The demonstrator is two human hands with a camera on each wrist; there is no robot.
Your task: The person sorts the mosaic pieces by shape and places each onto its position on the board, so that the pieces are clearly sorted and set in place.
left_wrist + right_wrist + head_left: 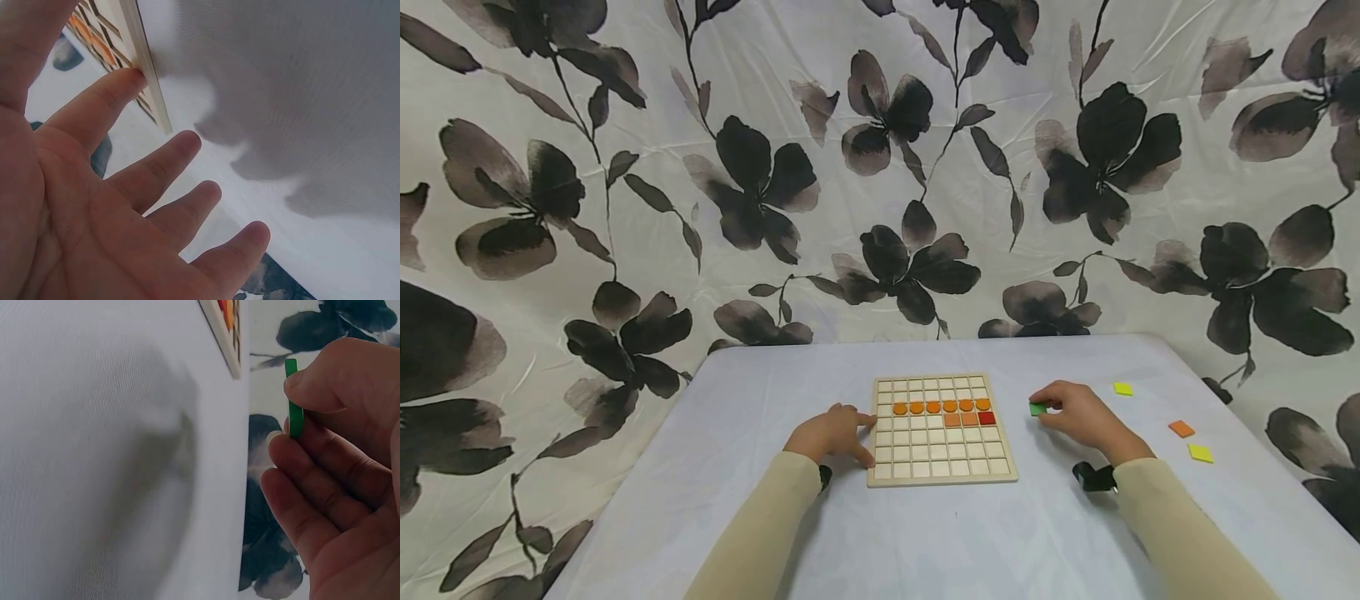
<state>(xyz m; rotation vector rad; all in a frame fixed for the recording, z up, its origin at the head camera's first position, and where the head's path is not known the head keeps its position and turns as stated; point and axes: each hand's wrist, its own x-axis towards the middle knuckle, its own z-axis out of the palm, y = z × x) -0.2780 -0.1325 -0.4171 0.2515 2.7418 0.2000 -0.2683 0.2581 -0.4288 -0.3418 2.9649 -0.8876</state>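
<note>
A wooden grid board [940, 468] lies on the table, with a row of several round orange discs [933, 407] in its cells. Below them, toward the right side, sit two orange square tiles [952, 420] and one red square tile [987, 418]. My left hand [829, 433] touches the board's left edge with fingertips; in the left wrist view its fingers are extended and hold nothing. Just right of the board, my right hand [1081, 417] pinches a green tile [294, 400] between thumb and fingers, above the table. Part of the tile is hidden behind the thumb.
To the right of my right hand lie two yellow tiles [1123, 389] and an orange tile [1182, 428], loose on the white-covered table [955, 542]. A floral cloth [880, 200] hangs behind the table's far edge.
</note>
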